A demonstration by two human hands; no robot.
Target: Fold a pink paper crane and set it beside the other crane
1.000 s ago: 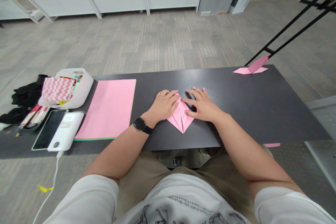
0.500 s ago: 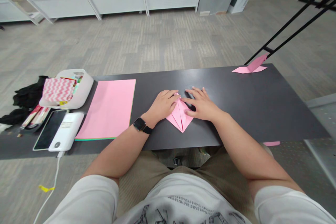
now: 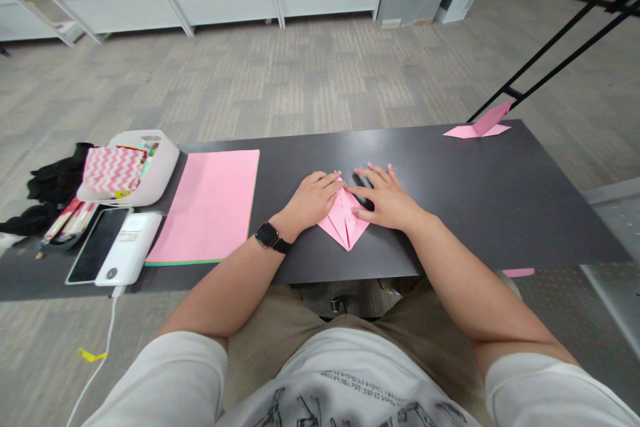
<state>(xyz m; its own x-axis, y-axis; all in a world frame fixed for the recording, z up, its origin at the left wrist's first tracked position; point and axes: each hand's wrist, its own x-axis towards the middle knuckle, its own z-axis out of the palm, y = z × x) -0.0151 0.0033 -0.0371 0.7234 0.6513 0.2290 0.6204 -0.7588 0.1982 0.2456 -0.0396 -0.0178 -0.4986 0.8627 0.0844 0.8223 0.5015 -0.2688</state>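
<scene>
A pink piece of folded origami paper (image 3: 346, 229) lies flat on the dark table, a diamond shape with a crease or slit down its middle and one point toward me. My left hand (image 3: 314, 199) rests over its upper left side, fingers stretched out and pressing on the paper. On the right edge lies my right hand (image 3: 384, 199), fingers spread, with thumb and index fingertips touching the paper. The top of the folded shape is partly hidden under my left fingers. A black smartwatch (image 3: 267, 235) sits on my left wrist.
Left of my hands is a stack of coloured paper (image 3: 205, 207), pink on top. Beyond it are a white basket (image 3: 167, 167), a white power bank (image 3: 127, 250) with a cable, and a phone (image 3: 95, 247). A folded pink paper piece (image 3: 477, 128) stands at the far right edge.
Almost nothing differs. Both hands stay on the folded paper in the same places; the whole view has shifted very slightly.
</scene>
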